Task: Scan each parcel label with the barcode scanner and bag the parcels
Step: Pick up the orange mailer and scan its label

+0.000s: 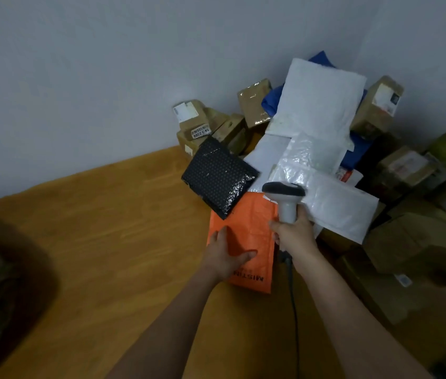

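nearest the camera, two bare forearms reached forward over the warm orange-brown wooden table point(93, 228). the left hand point(223, 251) lay flat on the near half of an orange padded plastic mailer point(246, 228), fingers straight and spread, thumb out to the right, pressing the mailer against the table. black print ran along the mailer's near edge, too blurred to read in full. just to the right, the right hand point(295, 233) was curled round the pale grey handle of a handheld barcode scanner with a dark grey head point(284, 192); the scanner stood upright above the mailer's right edge, its head pointing left, and a dark cable point(293, 296) trailed from the handle back along the right forearm.

beyond the hands, a black bubble-wrap parcel point(219, 177) lay tilted, its near corner overlapping the orange mailer's far edge. to the right of the scanner sat a white bubble mailer point(339, 209), and behind it a crinkled clear plastic packet point(309, 157) and a large white padded envelope point(320, 102) leaned up in the heap, with blue fabric or plastic point(271, 102) showing beneath.

farther back, against the grey-white wall point(106, 77), brown cardboard boxes point(202, 124) with white labels were stacked; more brown boxes point(413, 242) crowded the right side. at the far left edge sat a dark, blurred shape i could not identify.
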Tool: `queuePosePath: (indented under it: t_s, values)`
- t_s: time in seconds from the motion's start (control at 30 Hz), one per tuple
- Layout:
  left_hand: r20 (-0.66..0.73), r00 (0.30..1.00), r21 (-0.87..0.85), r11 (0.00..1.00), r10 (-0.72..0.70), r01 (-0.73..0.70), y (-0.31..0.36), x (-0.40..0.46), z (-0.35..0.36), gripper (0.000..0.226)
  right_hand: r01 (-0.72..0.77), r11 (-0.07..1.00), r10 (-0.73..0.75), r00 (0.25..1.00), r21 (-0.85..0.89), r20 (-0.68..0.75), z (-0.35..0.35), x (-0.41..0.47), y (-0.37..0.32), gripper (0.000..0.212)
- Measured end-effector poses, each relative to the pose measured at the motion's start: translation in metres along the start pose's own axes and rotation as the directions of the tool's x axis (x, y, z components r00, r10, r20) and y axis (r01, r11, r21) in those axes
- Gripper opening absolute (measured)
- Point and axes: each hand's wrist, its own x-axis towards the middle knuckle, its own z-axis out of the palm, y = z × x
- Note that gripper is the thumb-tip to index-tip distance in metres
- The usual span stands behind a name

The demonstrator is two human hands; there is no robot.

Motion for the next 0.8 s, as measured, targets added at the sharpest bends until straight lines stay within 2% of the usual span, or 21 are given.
queuePosePath:
  t_s: [0.13, 0.2, 0.27, 0.33, 0.43, 0.47, 0.63, 0.8]
  values:
    - [0.079, 0.996, -0.139, 0.989, -0.033, 0.044, 0.005, -0.008, -0.004, 0.138, -0.011, 0.999, 0.008, 0.998, 0.054, 0.058, 0.001, -0.002, -0.01, 0.036]
    - [0.109, 0.994, -0.212, 0.977, -0.005, 0.028, 0.009, -0.015, -0.009, 0.147, -0.013, 0.997, 0.005, 0.994, 0.073, 0.108, 0.005, -0.007, -0.017, 0.036]
    - [0.12, 0.992, -0.262, 0.965, 0.042, -0.01, 0.012, -0.022, -0.016, 0.13, 0.005, 0.996, -0.021, 0.984, 0.089, 0.176, 0.01, -0.015, -0.026, 0.036]
    - [0.111, 0.993, -0.262, 0.965, 0.049, -0.018, 0.018, -0.03, -0.03, 0.091, 0.034, 0.995, -0.054, 0.972, 0.091, 0.23, 0.016, -0.024, -0.034, 0.032]
    - [-0.014, 1.0, -0.226, 0.974, 0.005, -0.008, 0.02, -0.042, -0.066, 0.033, 0.089, 0.989, -0.116, 0.964, 0.119, 0.24, 0.023, -0.041, -0.046, 0.029]
    - [-0.047, 0.999, -0.264, 0.965, -0.009, -0.004, 0.016, -0.046, -0.08, 0.022, 0.096, 0.987, -0.123, 0.966, 0.127, 0.226, 0.025, -0.045, -0.05, 0.03]
    - [-0.21, 0.973, -0.451, 0.893, -0.095, -0.01, -0.006, -0.069, -0.144, 0.025, 0.132, 0.985, -0.149, 0.975, 0.108, 0.167, 0.042, -0.068, -0.073, 0.035]
    - [-0.274, 0.936, -0.71, 0.703, -0.223, -0.041, -0.015, -0.094, -0.19, 0.024, 0.156, 0.982, -0.172, 0.971, 0.107, 0.168, 0.067, -0.091, -0.095, 0.044]
